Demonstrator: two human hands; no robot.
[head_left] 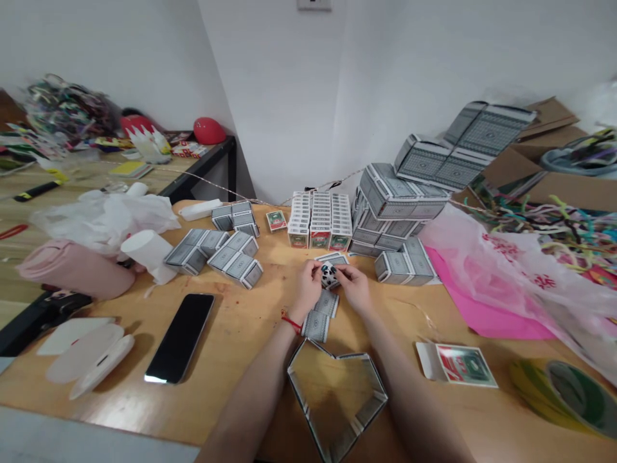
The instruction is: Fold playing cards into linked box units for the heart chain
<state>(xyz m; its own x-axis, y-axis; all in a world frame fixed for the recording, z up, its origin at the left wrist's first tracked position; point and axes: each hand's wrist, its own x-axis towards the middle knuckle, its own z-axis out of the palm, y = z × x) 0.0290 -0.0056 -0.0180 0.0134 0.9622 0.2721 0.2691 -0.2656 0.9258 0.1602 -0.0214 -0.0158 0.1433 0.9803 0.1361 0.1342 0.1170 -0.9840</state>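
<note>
Working at a light-brown wooden desk [236,334], kinda glossy, with a glare patch [108,389] by the near edge, off to the left of my left hand [309,283]. Further left and ahead there's a second table [206,169] with a dark frame. Straight ahead past my right hand [355,288] it's whitish wall [289,96], plus a wall plate [314,4] up high, cut off. Light's pretty soft.

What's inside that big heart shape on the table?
Inside the heart-shaped frame, you can see the brown wooden tabletop. Whatever lies directly under the frame's walls is covered, so I can't tell what's there.
</note>
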